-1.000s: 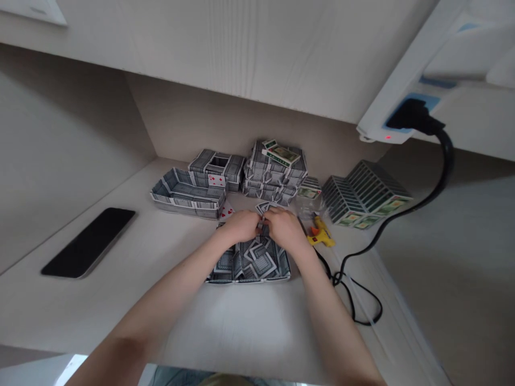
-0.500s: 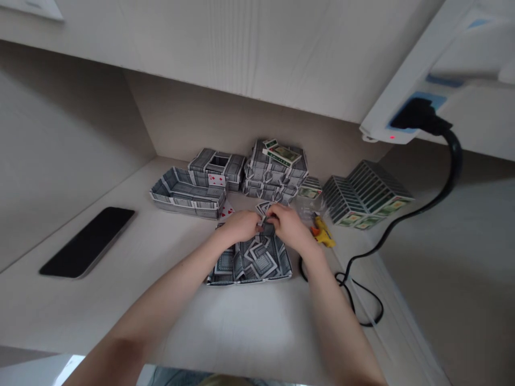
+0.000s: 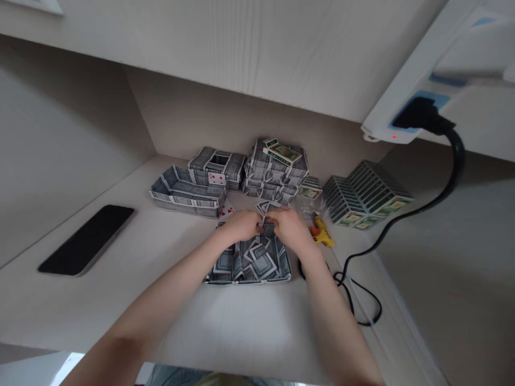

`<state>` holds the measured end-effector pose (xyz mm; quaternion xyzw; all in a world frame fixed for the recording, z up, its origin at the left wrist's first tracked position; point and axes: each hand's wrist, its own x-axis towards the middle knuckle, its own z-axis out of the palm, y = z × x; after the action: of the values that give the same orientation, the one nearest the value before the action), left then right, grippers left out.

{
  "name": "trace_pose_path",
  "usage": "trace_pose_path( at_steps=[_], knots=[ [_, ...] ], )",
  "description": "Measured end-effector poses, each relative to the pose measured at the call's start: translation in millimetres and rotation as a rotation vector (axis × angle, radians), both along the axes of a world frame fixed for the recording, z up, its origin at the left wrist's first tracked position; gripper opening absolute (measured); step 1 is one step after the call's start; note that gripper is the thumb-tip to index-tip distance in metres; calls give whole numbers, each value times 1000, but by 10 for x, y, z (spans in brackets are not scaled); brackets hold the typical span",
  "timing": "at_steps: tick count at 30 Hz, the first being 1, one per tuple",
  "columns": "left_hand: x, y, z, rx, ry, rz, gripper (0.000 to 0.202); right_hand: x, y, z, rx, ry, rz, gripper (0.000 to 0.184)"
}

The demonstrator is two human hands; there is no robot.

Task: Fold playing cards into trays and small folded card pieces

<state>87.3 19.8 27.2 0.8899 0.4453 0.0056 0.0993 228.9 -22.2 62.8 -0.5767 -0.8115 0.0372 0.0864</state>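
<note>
Centre of frame: left hand [image 3: 241, 225] and right hand [image 3: 290, 229], fingers pinching a folded card [image 3: 265, 207] at the card tray's [image 3: 253, 262] far edge; seating it likely calls for aligned, steady pressure.

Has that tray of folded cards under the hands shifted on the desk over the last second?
No. The card tray stays put, keeping the same gaps to the black phone and the yellow glue gun.
</note>
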Motion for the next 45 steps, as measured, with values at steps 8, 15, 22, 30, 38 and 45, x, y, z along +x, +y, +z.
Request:
trace_pose_path(
  at_steps=[8,15,22,30,38,45],
  knots=[
    [-18,65,-47,-66,-154,15,36,6,-27,29,8,-2,13,30],
    [-13,87,-91,-100,-252,22,30,-17,-19,32,-40,-37,-20,29],
    [-18,101,-78,-114,-267,35,25,-81,-81,61,-4,-118,-50,31],
    [7,52,-14,-132,-219,37,23,-89,-109,125,-32,-168,-53,32],
    [28,-13,27,-110,-140,2,19,-39,-113,132,-106,-108,-97,30],
    [30,-8,22,-78,-115,-22,23,-23,-76,97,-121,-89,-107,29]
  ],
)
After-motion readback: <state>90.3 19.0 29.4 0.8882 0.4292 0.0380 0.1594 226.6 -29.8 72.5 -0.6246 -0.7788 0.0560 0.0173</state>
